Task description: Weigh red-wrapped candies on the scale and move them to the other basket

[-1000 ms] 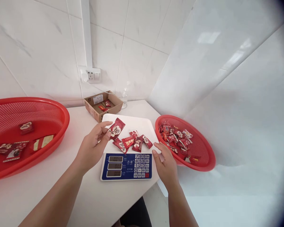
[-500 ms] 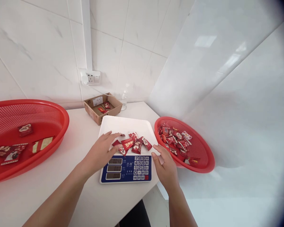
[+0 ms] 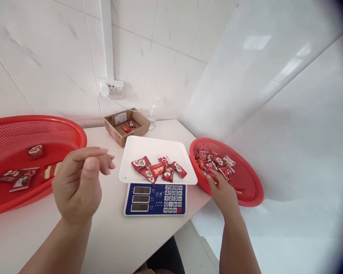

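My left hand (image 3: 80, 182) is raised over the table between the left basket and the scale. Its fingers are loosely bent and apart, with nothing visible in them. My right hand (image 3: 223, 192) reaches over the near rim of the right red basket (image 3: 253, 182), its fingers apart beside the small red candy packets (image 3: 210, 156) inside. Part of its fingertips is hard to see against the red. Several red packets (image 3: 157, 169) lie in a loose group on the white tray (image 3: 151, 146) of a digital scale (image 3: 156, 199), touching neither hand.
On the left stands a larger red basket (image 3: 81, 139) with a few packets inside. A low cardboard box (image 3: 114, 131) holding some packets sits at the back, near a clear bottle (image 3: 153, 110) and a wall socket (image 3: 114, 89). The table's edge runs below the scale.
My left hand has drawn back and up to the left, off the tray, uncovering packets there. My right hand has moved right from the scale's edge to the right basket.
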Available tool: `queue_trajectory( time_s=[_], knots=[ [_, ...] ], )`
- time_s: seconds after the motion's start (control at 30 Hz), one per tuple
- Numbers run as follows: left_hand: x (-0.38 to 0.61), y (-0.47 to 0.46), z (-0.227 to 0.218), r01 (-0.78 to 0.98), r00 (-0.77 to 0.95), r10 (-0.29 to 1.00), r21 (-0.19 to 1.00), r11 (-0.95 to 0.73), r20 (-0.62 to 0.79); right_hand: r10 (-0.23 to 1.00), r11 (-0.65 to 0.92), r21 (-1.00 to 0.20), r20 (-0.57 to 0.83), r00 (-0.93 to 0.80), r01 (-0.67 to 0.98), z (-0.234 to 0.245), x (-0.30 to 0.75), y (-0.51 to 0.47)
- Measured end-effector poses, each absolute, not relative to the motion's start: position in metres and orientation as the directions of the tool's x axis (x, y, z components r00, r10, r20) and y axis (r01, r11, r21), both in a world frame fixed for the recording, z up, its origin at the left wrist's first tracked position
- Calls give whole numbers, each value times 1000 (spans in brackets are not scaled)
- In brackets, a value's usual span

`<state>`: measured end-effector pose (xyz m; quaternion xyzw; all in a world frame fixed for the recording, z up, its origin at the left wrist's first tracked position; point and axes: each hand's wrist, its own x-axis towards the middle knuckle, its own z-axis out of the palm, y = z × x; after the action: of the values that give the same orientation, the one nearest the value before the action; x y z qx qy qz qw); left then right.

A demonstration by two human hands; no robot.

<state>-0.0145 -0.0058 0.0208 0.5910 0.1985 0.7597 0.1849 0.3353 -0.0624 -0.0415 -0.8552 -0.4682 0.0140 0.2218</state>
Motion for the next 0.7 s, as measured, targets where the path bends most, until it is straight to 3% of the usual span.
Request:
queue_trajectory(
  time_s=[0.13, 0.27, 0.7],
  knots=[
    [-15, -6, 24, -94, -252, 486, 479, -873, 837, 828, -519, -234, 99, 552, 822, -47, 331, -63],
    [-13, -8, 24, -106, -240, 517, 507, -855, 821, 817, -545, -174, 109, 566, 820, -46, 324, -62],
    [-10, -12, 24, -115, -210, 586, 576, -810, 783, 779, -503, -249, 285, 558, 828, -63, 336, -61]
  ],
)
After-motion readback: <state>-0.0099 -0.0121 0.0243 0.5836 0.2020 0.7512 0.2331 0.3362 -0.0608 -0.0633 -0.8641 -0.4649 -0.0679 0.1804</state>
